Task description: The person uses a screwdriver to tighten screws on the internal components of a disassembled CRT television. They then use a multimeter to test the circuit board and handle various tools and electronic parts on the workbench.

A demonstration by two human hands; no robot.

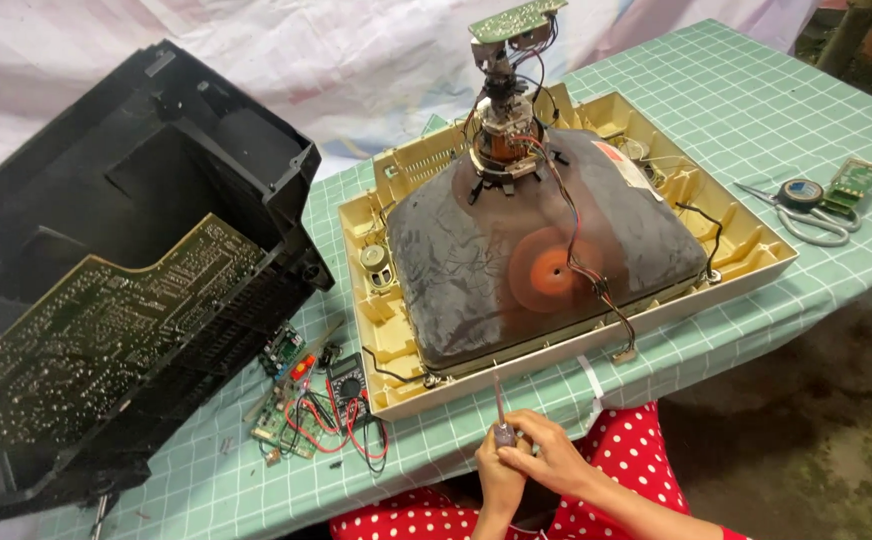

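Because its black back shell (126,250) has been lifted off and laid on its side, far to the left of the hands with the big circuit board (96,340) still slotted in it, the old television lies open. Its cream front frame (756,255) rests face down just beyond the hands, so the grey picture tube (476,260) bulges upward and its neck, with a small board (516,18) on top, stands clear for access; wires trail down the glass past a reddish suction cap (546,270).

Both hands meet at the near table edge: the left hand (499,478) and right hand (548,458) are wrapped together around a screwdriver (500,410), its shaft upright and the tip pointing at the frame's near rim.

Just left of the hands sit a multimeter (348,385), red and black leads and small green boards (281,415), kept within reach. Far to the right lie scissors (806,222), a tape roll (802,192) and another small board (853,182).

All this rests on a table (776,100) covered in green checked cloth. Pale sheeting hangs behind it, and bare ground shows to the right.
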